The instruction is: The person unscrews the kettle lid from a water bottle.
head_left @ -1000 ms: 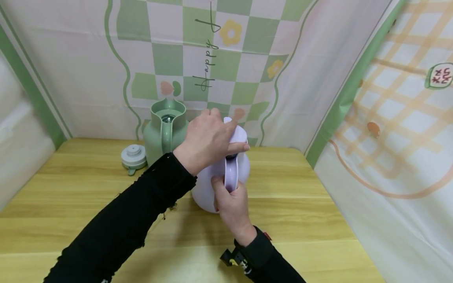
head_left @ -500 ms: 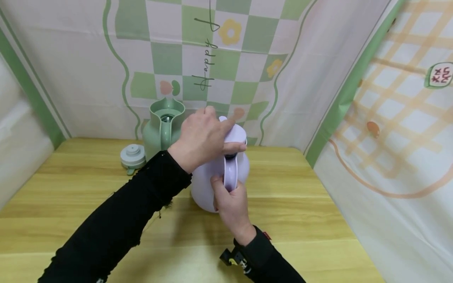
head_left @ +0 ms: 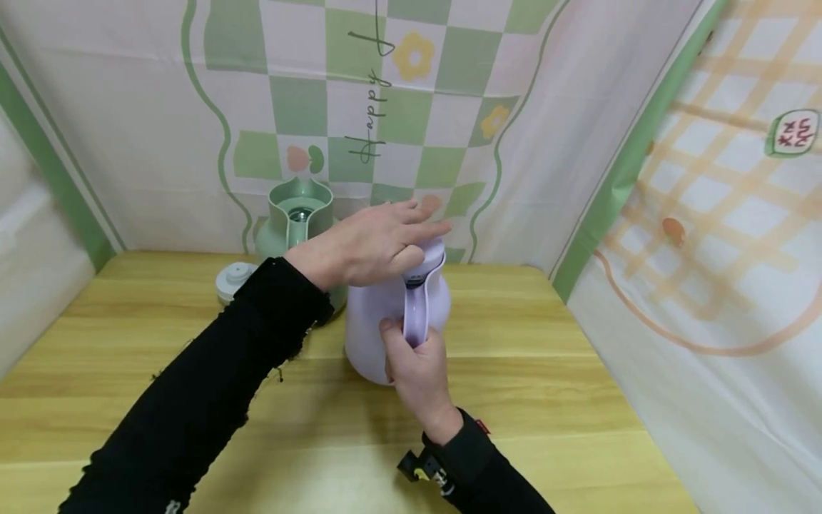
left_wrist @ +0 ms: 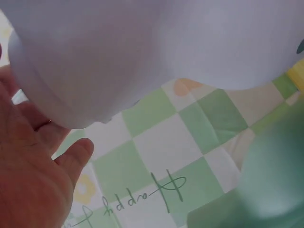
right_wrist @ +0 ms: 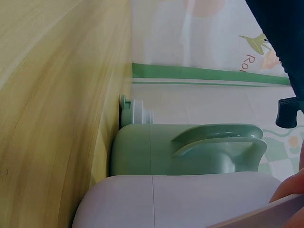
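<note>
A lavender vacuum jug (head_left: 375, 335) stands upright on the table, its lid (head_left: 427, 260) in the mouth. My right hand (head_left: 420, 371) grips the jug's handle (head_left: 417, 314), thumb on the near left side. Over the lid lies my left hand (head_left: 379, 239), fingers extended and spread. In the left wrist view, the left hand (left_wrist: 38, 161) is beside the lid's edge, thumb apart from it; whether the other fingers touch it is hidden. The right wrist view shows the lavender jug's body (right_wrist: 190, 194) and a few fingertips (right_wrist: 289, 187) at the handle.
Just behind and left, a green jug (head_left: 272, 235) stands with its mouth uncovered. A grey-white and green lid (head_left: 232, 280) lies on the wooden table (head_left: 546, 400) left of it. Printed cloth (head_left: 302, 107) hangs behind and at both sides.
My left hand has loosened from the lid and flattened over it, fingers now pointing right; the lid's raised tab is no longer visible. My right hand keeps its grip on the handle.
</note>
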The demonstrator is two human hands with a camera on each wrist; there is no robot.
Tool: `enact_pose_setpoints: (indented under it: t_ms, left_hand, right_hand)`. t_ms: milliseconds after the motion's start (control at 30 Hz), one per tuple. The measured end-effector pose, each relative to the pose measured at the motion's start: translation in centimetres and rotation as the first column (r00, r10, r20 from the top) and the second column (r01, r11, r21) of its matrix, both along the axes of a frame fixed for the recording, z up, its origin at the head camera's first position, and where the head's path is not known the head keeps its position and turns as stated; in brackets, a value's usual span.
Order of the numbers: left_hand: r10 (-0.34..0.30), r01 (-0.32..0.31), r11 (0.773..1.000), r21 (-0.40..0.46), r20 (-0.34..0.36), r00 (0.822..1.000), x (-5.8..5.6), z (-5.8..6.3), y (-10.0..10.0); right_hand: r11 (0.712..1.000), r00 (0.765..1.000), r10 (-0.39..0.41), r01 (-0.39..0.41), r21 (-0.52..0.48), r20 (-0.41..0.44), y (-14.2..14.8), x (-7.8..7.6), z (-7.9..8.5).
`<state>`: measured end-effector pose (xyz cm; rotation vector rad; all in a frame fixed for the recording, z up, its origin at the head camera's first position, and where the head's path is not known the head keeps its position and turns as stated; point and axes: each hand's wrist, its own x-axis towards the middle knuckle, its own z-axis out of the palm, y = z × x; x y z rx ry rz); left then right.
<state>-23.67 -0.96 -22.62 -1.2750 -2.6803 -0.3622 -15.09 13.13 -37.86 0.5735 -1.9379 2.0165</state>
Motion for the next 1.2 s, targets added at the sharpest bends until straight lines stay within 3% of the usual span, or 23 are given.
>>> enact_pose_setpoints:
  t_ms: [133,367,633,1000,1200]
  left_hand:
    - [0.033,-0.032,0.998,-0.055,0.01,0.999,0.0,-0.4,0.0]
    - [0.043,-0.048,0.995,-0.083,-0.059,0.997,0.1,-0.3,0.0]
    - [0.087,-0.098,0.994,-0.058,-0.169,0.982,0.3,-0.5,0.3]
    - [0.212,-0.214,0.977,0.0,-0.15,0.966,0.4,-0.9,1.2]
    - [0.254,-0.256,0.966,0.01,-0.192,0.948,0.7,-0.9,1.4]
  right_hand:
    - [1.0,1.0,0.004,-0.004,-0.006,0.001,0.0,0.0,-0.2]
    - [1.0,1.0,0.004,-0.004,-0.004,-0.016,-0.1,-0.1,0.0]
    - [1.0,1.0,0.001,-0.001,-0.011,-0.007,-0.1,-0.1,-0.1]
    - [1.0,1.0,0.019,-0.02,0.011,0.008,0.1,0.1,0.0]
    - [0.999,1.0,0.026,-0.027,0.02,0.01,0.2,0.0,0.0]
